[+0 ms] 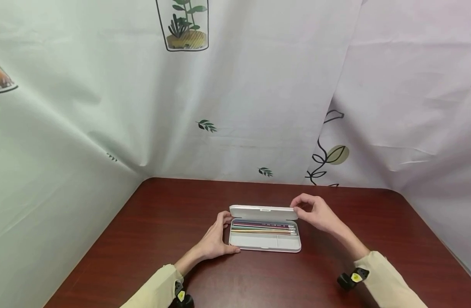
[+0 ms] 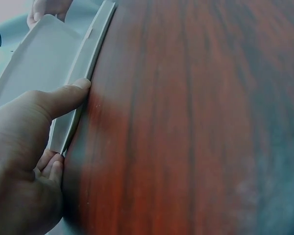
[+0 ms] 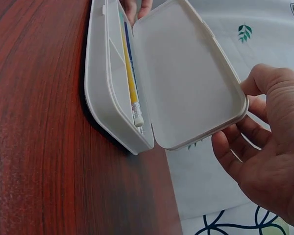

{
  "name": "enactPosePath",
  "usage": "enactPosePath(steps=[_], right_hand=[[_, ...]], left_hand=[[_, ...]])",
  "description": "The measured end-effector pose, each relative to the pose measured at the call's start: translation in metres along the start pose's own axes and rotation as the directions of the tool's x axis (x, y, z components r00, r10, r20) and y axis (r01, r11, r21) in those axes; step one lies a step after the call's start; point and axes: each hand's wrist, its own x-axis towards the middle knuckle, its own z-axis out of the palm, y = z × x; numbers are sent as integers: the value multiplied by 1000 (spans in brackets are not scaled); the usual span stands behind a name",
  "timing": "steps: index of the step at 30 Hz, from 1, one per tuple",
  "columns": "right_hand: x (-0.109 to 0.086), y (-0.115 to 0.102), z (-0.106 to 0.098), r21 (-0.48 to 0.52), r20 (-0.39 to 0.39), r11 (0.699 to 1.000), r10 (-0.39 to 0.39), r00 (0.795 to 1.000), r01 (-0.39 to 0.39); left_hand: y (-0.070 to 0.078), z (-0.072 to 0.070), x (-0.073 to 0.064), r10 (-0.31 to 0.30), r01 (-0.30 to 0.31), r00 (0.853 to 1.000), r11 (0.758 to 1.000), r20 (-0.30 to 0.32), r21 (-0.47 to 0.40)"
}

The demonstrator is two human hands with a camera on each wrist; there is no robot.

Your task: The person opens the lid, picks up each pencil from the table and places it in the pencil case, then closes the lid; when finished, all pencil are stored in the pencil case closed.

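A white pencil case (image 1: 254, 243) lies on the table with its hinged lid (image 1: 264, 212) raised. Inside it, several pencils (image 1: 263, 227) lie side by side along the back compartment, and bare compartments show in front. My left hand (image 1: 214, 243) grips the case's left end, thumb at the front edge and fingers around the side. At the lid's right corner, my right hand (image 1: 319, 215) pinches the rim between thumb and fingers. The right wrist view shows a yellow pencil (image 3: 131, 81) with a white eraser beside a blue one.
The dark red-brown wooden table (image 1: 143, 248) has rounded far corners. Behind and beside it hangs a pale cloth (image 1: 239, 94) printed with plants. Each wrist carries a small black camera; the right wrist's camera (image 1: 347, 281) is close to the tabletop.
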Motion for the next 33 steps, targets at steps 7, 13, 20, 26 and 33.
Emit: enactPosePath(steps=[7, 13, 20, 26, 33], right_hand=[[-2, 3, 2, -46, 10, 994, -101, 995, 101], [-5, 2, 2, -13, 35, 993, -116, 993, 116], [-10, 1, 4, -29, 47, 987, -159, 986, 160], [-12, -1, 4, -43, 51, 984, -168, 984, 170], [-13, -2, 4, -65, 52, 976, -206, 977, 209]], left_hand=[[-3, 1, -2, 48, -48, 999, 999, -7, 5], [-4, 0, -5, 24, -26, 999, 998, -25, -63], [2, -1, -1, 90, -121, 974, 983, -210, -140], [20, -8, 15, 206, -227, 932, 973, -298, -38], [29, -13, 23, 205, -221, 946, 975, -252, -36]])
